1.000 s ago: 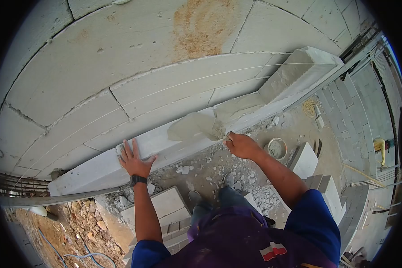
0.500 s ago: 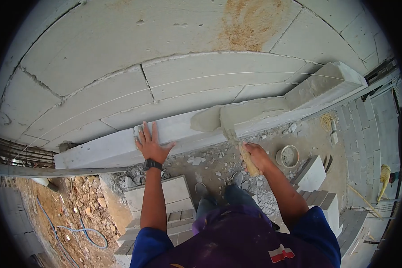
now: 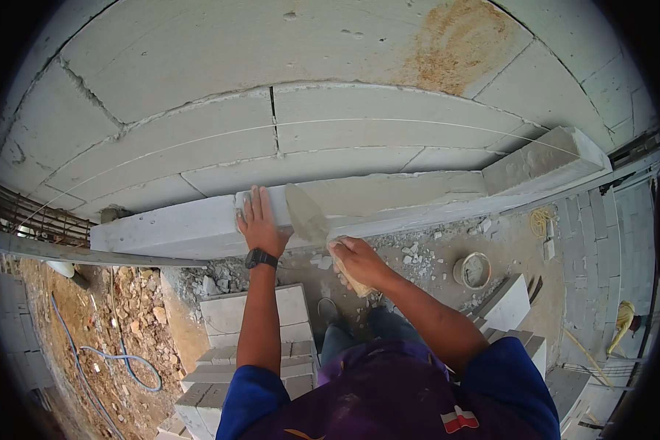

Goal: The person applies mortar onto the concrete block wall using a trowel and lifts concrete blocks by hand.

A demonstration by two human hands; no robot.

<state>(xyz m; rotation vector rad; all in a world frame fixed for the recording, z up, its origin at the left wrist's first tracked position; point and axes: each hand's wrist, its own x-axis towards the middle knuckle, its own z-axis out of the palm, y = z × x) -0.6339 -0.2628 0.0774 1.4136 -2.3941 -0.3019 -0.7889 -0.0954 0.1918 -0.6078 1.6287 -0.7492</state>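
My right hand [image 3: 359, 264] is wrapped round the pale wooden handle of a trowel [image 3: 306, 214]. The trowel's metal blade stands tilted over the low course of pale blocks [image 3: 161, 229], just right of my left hand [image 3: 262, 224]. That left hand wears a dark watch and lies with its fingers stretched over a whitish block part on top of the course. To the right of the blade, grey mortar [image 3: 411, 191] is spread along the course. It runs up to a raised block [image 3: 535, 163] at the right end.
A thin string line [image 3: 352, 119] crosses in front of the block wall [image 3: 198, 132]. On the rubble-strewn floor stands a mortar bucket [image 3: 472, 271]. Stacked blocks [image 3: 257, 315] are near my legs. A blue hose [image 3: 136, 359] lies on dirt at left; another person [image 3: 623, 323] is far right.
The trowel has moved left along the course, close to my left hand, leaving the mortar more evenly spread. My left thumb has drawn nearer its fingers. The view has shifted slightly.
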